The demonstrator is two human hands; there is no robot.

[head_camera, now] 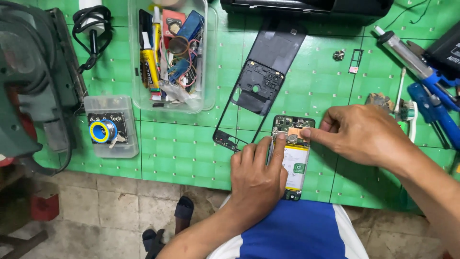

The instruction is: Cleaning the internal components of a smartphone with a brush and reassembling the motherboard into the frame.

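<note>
You work on a green gridded mat (191, 144) above a worn tile floor (110, 211). Taking the opened phone (291, 156) as landmark: far left of it sits a small clear box (111, 125) with a solder spool; up-left, a clear tub (168, 55) of tools, contents hard to sort out. Your left hand (256, 180) lies loosely curled on the phone, covering its left edge. Your right hand (366, 134) presses 1 fingertip on its top. Tools at far right are cut off.

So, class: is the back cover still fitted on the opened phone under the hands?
No: the black back cover lies apart on the green mat, and the phone shows its battery.
</note>
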